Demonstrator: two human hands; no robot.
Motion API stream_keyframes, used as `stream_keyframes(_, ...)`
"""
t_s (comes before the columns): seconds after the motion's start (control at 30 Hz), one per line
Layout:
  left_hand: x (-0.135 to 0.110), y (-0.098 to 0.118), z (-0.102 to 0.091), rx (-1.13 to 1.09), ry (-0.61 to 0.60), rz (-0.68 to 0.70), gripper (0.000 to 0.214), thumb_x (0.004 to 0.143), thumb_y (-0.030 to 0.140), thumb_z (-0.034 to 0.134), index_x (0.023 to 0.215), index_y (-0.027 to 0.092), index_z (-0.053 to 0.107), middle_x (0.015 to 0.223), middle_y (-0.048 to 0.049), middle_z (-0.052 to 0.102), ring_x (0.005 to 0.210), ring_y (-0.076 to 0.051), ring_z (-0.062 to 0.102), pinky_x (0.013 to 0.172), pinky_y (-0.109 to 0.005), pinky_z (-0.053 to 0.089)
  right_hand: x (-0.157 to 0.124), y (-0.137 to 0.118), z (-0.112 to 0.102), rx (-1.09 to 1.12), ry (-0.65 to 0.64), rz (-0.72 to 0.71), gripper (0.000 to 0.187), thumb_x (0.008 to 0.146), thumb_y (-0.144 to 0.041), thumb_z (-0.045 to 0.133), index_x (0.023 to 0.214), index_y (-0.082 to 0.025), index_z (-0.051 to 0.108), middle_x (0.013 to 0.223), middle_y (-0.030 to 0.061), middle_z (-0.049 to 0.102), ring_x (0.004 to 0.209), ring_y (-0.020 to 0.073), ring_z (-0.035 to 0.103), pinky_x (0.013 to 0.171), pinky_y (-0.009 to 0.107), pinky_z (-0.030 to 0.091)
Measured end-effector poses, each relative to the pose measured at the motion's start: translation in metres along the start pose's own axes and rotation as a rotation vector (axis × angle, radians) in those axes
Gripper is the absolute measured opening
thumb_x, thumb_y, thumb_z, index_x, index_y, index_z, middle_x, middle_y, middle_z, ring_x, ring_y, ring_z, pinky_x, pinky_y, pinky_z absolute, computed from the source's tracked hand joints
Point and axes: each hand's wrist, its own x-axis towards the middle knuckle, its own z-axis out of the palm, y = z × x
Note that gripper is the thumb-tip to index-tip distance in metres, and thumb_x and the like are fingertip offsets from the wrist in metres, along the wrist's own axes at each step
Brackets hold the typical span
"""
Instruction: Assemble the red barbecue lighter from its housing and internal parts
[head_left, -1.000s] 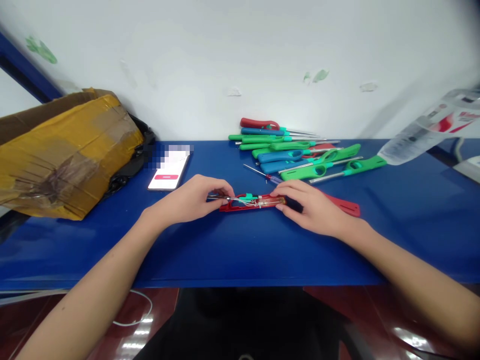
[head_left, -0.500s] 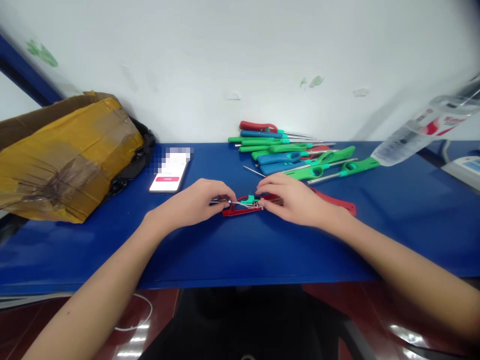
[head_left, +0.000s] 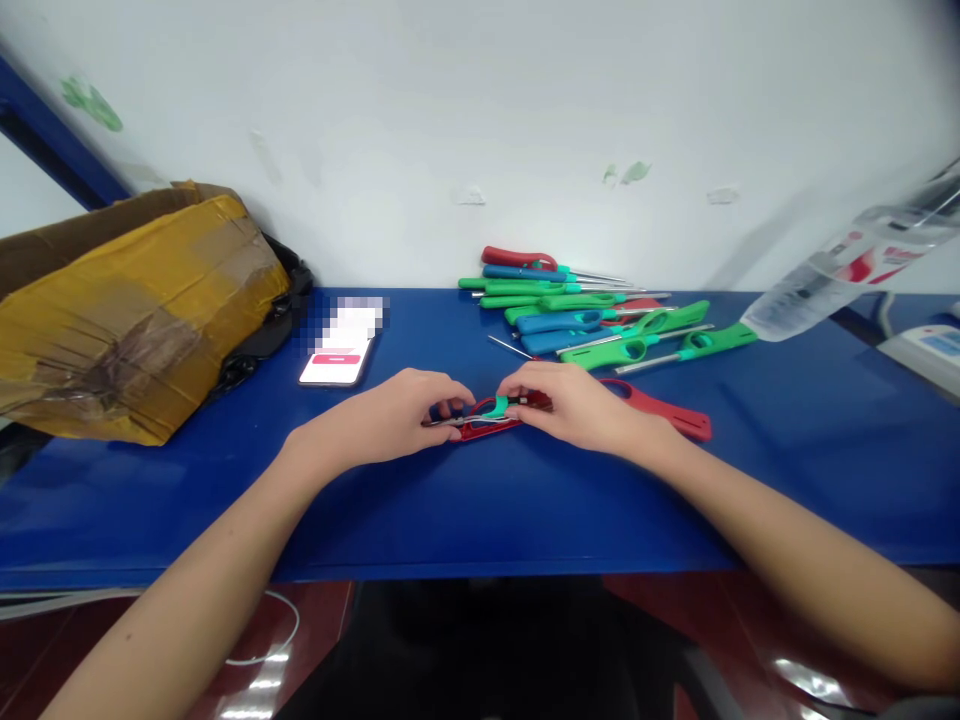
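Observation:
Both my hands meet at the middle of the blue table (head_left: 480, 500) over a red lighter shell (head_left: 484, 427) with a teal part and thin wires inside. My left hand (head_left: 397, 415) is closed, pinching the metal tube end at the shell's left. My right hand (head_left: 574, 405) is closed, its fingertips pressing on the teal part and the inner pieces. A second red shell half (head_left: 667, 410) lies flat just right of my right hand.
A pile of green, blue and red long-nosed lighters (head_left: 592, 310) lies at the back against the white wall. A phone (head_left: 339, 350) lies at the back left beside a taped cardboard box (head_left: 127, 300). A clear plastic bag (head_left: 847, 270) hangs in at the right.
My right hand has slid left along the red shell, from its right end to the teal part near the middle. My left hand has stayed at the tube end.

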Motion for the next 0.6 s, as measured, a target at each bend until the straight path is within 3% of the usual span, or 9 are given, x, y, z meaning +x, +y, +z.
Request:
stream_keyframes(0.23, -0.008, -0.02, -0.011, 0.089, 0.013, -0.019, 0.046, 0.087, 0.038, 0.066, 0.132, 0.03, 0.057, 0.128, -0.001, 0.064, 0.112, -0.021, 0.061, 0.092, -0.031, 0.05, -0.003, 0.001, 0.005, -0.04, 0.087, 0.094, 0.012, 0.088, -0.025, 0.064, 0.099, -0.02, 0.068, 0.089, 0.0036, 0.07, 0.079, 0.0172, 0.065, 0.069, 0.028, 0.048)
stream_keyframes(0.6, 0.004, -0.021, 0.005, 0.119, 0.078, 0.031, 0.036, 0.091, 0.04, 0.063, 0.125, 0.028, 0.062, 0.112, -0.0042, 0.065, 0.104, -0.022, 0.059, 0.085, -0.033, 0.047, -0.006, 0.0, 0.007, -0.067, 0.115, 0.086, 0.015, 0.09, -0.026, 0.063, 0.102, -0.02, 0.068, 0.093, 0.0045, 0.07, 0.082, 0.0182, 0.065, 0.069, 0.029, 0.049)
